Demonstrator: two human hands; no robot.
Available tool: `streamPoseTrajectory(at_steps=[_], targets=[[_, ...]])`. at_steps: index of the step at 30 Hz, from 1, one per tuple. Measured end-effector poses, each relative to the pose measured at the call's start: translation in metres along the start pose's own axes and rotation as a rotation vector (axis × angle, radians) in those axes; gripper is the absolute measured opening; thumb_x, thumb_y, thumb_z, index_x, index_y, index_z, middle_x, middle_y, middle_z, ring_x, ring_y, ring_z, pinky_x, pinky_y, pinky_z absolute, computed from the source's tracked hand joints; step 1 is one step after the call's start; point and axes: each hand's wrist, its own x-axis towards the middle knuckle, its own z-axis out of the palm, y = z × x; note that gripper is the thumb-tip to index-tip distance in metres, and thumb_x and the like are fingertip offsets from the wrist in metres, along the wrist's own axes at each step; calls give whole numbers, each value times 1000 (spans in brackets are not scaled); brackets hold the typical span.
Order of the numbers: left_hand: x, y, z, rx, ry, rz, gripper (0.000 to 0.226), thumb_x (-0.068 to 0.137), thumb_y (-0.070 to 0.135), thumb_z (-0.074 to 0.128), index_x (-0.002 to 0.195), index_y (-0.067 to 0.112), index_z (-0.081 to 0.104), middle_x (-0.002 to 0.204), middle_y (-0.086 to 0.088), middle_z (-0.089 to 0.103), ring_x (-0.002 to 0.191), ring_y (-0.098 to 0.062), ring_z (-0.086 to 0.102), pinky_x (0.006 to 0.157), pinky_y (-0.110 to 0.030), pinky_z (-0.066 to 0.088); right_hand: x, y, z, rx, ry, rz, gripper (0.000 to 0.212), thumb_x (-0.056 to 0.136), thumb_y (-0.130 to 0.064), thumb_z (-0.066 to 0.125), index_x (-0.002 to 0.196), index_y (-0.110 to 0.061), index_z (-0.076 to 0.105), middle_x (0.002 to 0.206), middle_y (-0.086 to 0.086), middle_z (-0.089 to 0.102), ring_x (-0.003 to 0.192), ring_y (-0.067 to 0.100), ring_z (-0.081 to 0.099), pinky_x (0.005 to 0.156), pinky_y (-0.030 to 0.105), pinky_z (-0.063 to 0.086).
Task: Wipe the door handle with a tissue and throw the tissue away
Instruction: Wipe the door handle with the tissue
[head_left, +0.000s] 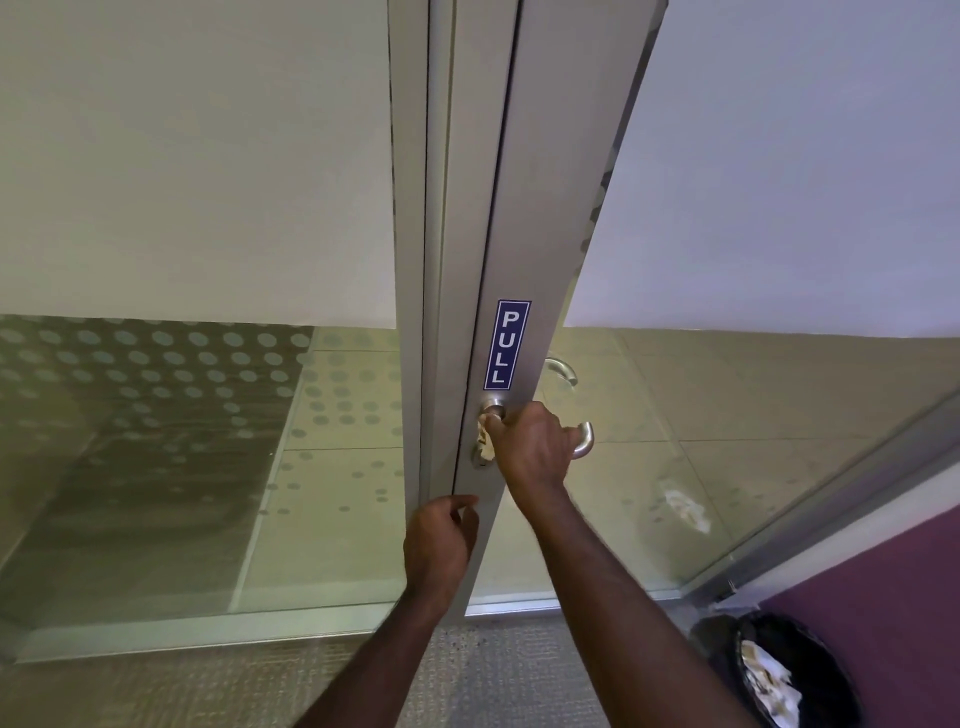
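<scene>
A silver lever door handle (583, 439) sticks out from the grey metal door stile (524, 218), just under a blue PULL sticker (506, 344). My right hand (530, 449) is wrapped around the handle near its round base, pressing a crumpled white tissue (485, 441) against it. The tissue peeks out at the left of my fingers. Only the curved tip of the handle shows past my hand. My left hand (440, 543) rests lower against the door's edge, fingers loosely curled, holding nothing.
A black bin (826, 670) with a dark liner and crumpled papers stands at the bottom right by a purple wall (893, 582). Frosted glass panels flank the door. A second handle (563, 370) shows through the glass. Grey carpet lies underfoot.
</scene>
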Motion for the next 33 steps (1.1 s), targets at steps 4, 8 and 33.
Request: streamPoseTrajectory(at_steps=[4, 8, 33], targets=[[-1, 0, 2, -27, -3, -19, 22, 96, 22, 66, 113, 24, 79, 107, 2, 80, 91, -13, 72, 75, -24, 52, -11, -5, 4, -312, 88, -266, 12, 86, -24, 68, 77, -16, 69, 72, 7, 70, 77, 27, 64, 92, 42, 37], [-2, 1, 1, 16, 1, -18, 24, 96, 21, 62, 113, 25, 79, 109, 2, 80, 93, -16, 73, 75, -25, 53, -6, -4, 4, -285, 76, -260, 15, 86, -29, 65, 81, -15, 70, 76, 7, 72, 77, 26, 66, 93, 41, 35], [7, 15, -19, -63, 263, 482, 4, 91, 14, 72, 92, 17, 74, 91, 7, 64, 87, -14, 63, 73, -39, 56, -12, 16, -6, -524, 79, -586, 7, 81, -10, 62, 85, -16, 65, 69, 7, 67, 75, 27, 58, 84, 40, 37]])
